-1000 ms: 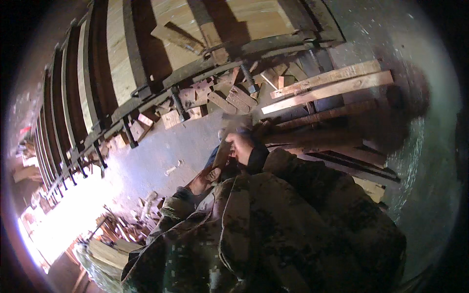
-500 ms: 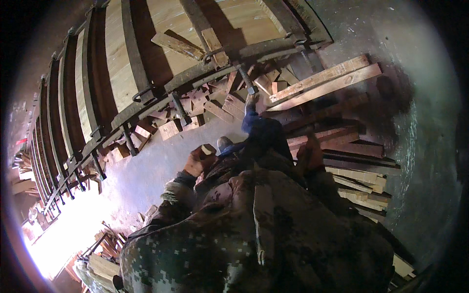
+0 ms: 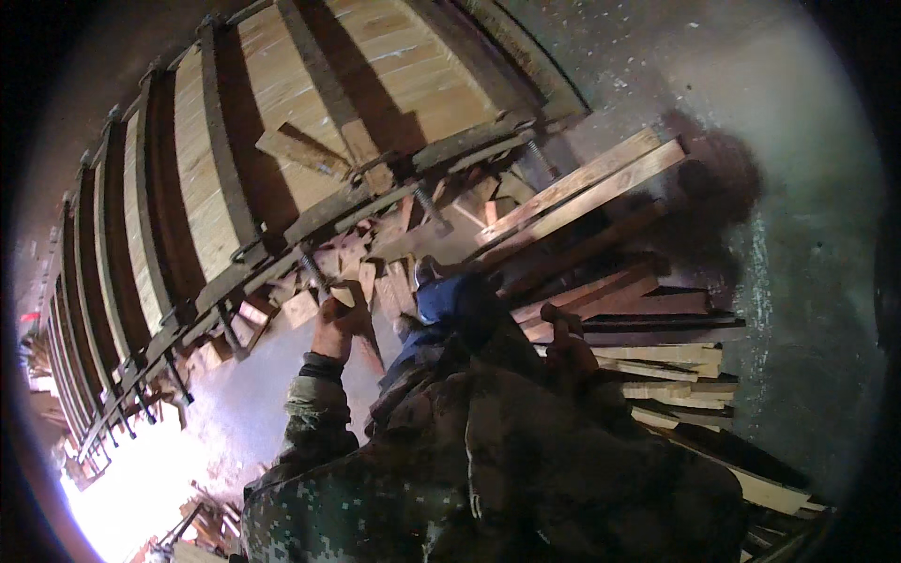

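Wood offcut, small pale block, clamped in left hand by threaded clamp screw, probably for wedging. Right hand closed, resting on stacked pale planks; I can't tell if gripping. Hands apart.

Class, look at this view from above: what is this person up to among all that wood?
A person in a camouflage jacket is bent over a floor littered with timber. The left hand is closed in a grip on a small pale wooden offcut beside the scattered heap of short wooden scraps. The right hand rests on the stack of long flat wooden boards; whether it grips one is unclear. A big clamped panel of pale wooden planks lies ahead.
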Available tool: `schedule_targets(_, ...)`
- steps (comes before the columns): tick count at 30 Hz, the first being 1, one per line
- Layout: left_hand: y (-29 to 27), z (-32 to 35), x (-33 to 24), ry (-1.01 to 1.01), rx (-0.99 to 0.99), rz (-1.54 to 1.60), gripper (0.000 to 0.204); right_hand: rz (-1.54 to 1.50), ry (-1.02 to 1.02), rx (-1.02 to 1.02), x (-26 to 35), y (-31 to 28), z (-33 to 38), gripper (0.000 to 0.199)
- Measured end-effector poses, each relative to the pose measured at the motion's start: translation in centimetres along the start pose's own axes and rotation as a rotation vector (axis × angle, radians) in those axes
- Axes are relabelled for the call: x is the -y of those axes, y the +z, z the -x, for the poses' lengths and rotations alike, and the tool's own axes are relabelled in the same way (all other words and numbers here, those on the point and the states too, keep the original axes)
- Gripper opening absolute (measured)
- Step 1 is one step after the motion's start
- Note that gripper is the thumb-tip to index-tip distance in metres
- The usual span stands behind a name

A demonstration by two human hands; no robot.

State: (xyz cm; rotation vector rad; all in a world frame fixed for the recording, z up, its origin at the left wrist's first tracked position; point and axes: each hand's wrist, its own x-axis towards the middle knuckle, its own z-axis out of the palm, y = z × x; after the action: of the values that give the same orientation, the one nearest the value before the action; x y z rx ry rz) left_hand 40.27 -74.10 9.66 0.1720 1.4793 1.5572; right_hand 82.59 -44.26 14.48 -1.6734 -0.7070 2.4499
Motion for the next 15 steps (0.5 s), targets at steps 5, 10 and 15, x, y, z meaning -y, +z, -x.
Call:
schedule_targets(5,3.9,-8.2,-5.5,0.282,-0.091,0.081,0.025,0.173,-0.189,-0.023,9.8,4.2,0.3,0.023)
schedule_targets(10,12.1,-22.7,-14.0,0.438,-0.406,0.284,0.027,0.336,-0.359,-0.006,18.6,8.8,-1.7,0.018)
schedule_targets(15,22.2,-39.4,-20.1,0.565,-0.378,0.405,0.034,0.764,-0.316,-0.114,26.0,10.6,-10.1,0.020)
